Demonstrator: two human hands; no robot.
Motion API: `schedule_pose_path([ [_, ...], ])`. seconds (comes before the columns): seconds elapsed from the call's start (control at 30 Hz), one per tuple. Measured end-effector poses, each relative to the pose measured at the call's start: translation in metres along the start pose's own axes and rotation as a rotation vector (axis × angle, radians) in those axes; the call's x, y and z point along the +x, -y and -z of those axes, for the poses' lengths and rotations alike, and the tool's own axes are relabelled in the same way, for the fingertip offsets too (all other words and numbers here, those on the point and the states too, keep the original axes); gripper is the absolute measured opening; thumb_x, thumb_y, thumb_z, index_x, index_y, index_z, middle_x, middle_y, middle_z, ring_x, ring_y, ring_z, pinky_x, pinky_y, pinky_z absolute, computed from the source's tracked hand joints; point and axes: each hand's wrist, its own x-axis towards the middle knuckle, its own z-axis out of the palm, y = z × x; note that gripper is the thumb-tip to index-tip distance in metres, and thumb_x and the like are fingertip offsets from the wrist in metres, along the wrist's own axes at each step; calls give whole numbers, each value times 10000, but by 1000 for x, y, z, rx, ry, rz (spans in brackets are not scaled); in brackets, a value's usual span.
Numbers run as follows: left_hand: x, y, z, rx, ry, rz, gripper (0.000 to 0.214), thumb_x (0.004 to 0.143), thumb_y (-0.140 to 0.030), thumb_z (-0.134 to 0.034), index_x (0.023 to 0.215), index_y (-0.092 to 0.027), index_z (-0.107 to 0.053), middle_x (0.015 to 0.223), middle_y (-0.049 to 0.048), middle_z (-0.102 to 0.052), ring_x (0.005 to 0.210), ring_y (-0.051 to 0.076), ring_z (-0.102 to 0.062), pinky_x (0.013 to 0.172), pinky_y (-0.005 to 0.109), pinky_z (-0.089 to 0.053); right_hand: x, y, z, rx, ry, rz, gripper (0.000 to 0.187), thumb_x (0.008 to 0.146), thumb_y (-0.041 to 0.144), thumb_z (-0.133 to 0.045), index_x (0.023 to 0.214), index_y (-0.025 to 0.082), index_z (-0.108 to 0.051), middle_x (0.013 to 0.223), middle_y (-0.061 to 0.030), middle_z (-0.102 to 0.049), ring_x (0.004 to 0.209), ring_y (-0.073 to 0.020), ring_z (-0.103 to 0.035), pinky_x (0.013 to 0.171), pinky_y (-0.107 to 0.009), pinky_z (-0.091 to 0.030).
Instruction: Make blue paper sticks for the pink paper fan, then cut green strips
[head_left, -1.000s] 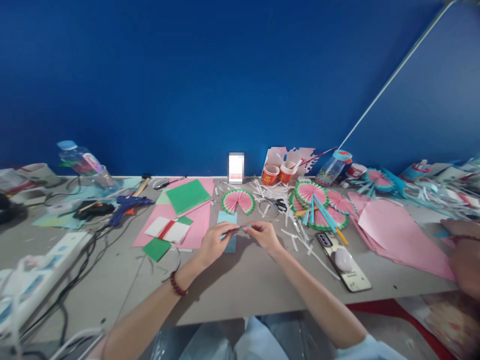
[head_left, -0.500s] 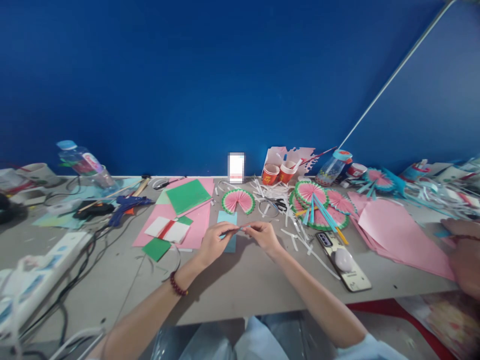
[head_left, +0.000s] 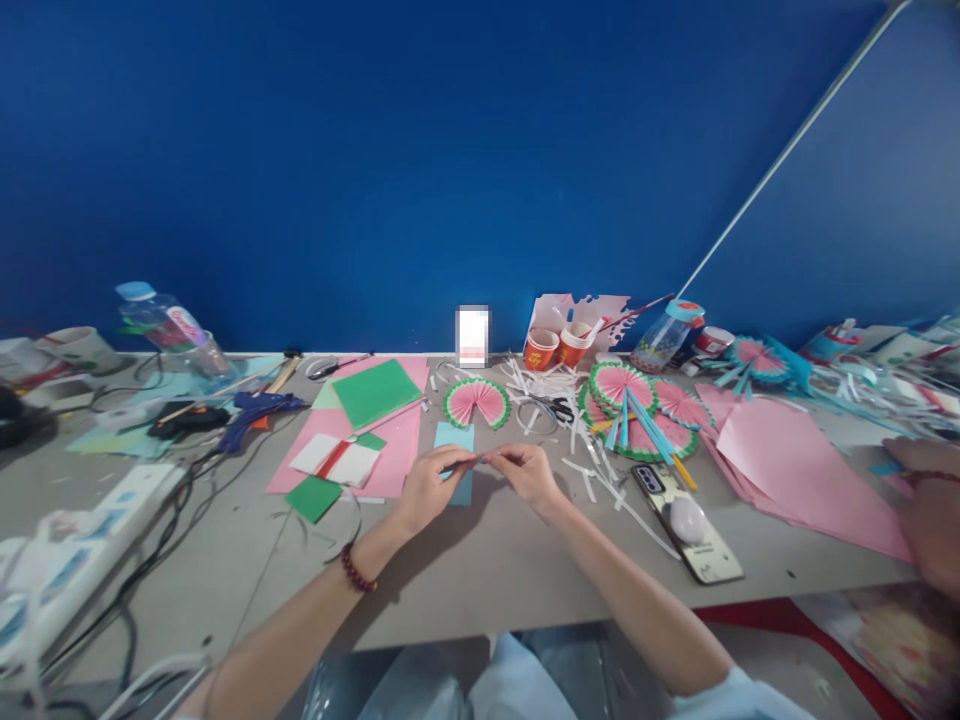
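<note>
My left hand and my right hand meet fingertip to fingertip above the table, both closed in a pinch. Between them is a small, thin bluish strip, mostly hidden by the fingers; it looks like folded paper. Under my left hand lies a light blue paper sheet, partly covered. Just beyond the hands rests a pleated pink paper fan with a green edge and dark seed marks, spread in a near-round shape.
Pink sheets, green paper and a glue gun lie left. White paper scraps, scissors, finished fans, paper cups and a phone are right. Another person's hand is at the far right, near pink paper.
My hands have barely moved and keep their pinch on the bluish strip. The other person's hand at the far right has shifted very slightly.
</note>
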Motion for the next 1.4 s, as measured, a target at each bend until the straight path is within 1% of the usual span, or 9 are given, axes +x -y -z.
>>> schedule_pose_path([
  [0.17, 0, 1, 1, 20, -2, -14, 155, 846, -213, -541, 873, -186, -692, 860, 54, -712, 785, 165, -662, 728, 275, -539, 2, 1, 2, 28, 74, -79, 337, 674, 438, -677, 810, 138, -751, 568, -17, -616, 467, -83, -444, 413, -192, -298],
  [0.3, 0, 0, 1, 34, 6, -14, 147, 839, -201, -550, 880, -194, -691, 874, 50, -712, 802, 163, -661, 743, 273, -538, 3, 0, 4, 20, 104, -108, 404, 632, 438, -717, 918, 153, -730, 610, -5, -624, 454, -64, -422, 407, -175, -296],
  [0.43, -1, 2, 1, 41, 26, -12, 166, 851, -190, -532, 902, -205, -689, 890, 45, -708, 823, 159, -656, 755, 273, -534, 2, -2, 3, -11, 124, -97, 340, 666, 444, -687, 804, 137, -733, 591, -11, -624, 460, -72, -437, 427, -183, -314],
  [0.7, -4, 6, -2, 64, 29, 31, 165, 845, -251, -554, 940, -204, -681, 935, 50, -711, 853, 175, -653, 782, 300, -528, 0, 1, -2, -108, 54, -48, 312, 704, 445, -650, 707, 136, -698, 488, 18, -534, 441, -77, -400, 406, -185, -272],
  [0.9, 0, 0, 0, 6, 66, 85, 182, 852, -271, -533, 883, -194, -695, 890, 59, -716, 825, 181, -655, 768, 297, -524, 0, 3, 2, -107, 100, -80, 384, 707, 490, -633, 695, 117, -726, 468, 19, -501, 428, -64, -349, 395, -186, -239],
  [1.07, 2, 0, 1, -20, 84, 88, 185, 848, -289, -541, 861, -193, -698, 868, 61, -718, 808, 187, -660, 736, 289, -526, 1, 1, 4, -73, 122, -76, 498, 755, 574, -538, 754, 118, -740, 558, -33, -604, 482, -97, -456, 433, -195, -328],
  [1.2, 2, 1, 1, 16, 88, 112, 162, 836, -272, -566, 898, -192, -693, 904, 54, -722, 829, 189, -666, 756, 295, -526, 1, 0, 3, -114, 68, -17, 490, 766, 567, -525, 698, 124, -725, 539, -30, -591, 497, -114, -470, 449, -208, -333],
  [1.3, 4, -1, 2, 39, 81, 131, 168, 827, -266, -580, 930, -191, -690, 952, 58, -719, 874, 198, -664, 789, 308, -524, 2, -1, 3, -139, 37, 11, 483, 783, 548, -508, 655, 124, -704, 507, -14, -548, 474, -107, -438, 449, -214, -317],
  [1.4, 6, 0, 4, 46, 70, 149, 162, 825, -264, -582, 917, -191, -693, 941, 57, -720, 880, 201, -663, 794, 312, -523, 3, -3, 5, -157, 12, 30, 495, 790, 549, -499, 618, 121, -678, 470, 0, -489, 448, -94, -389, 435, -213, -290],
])
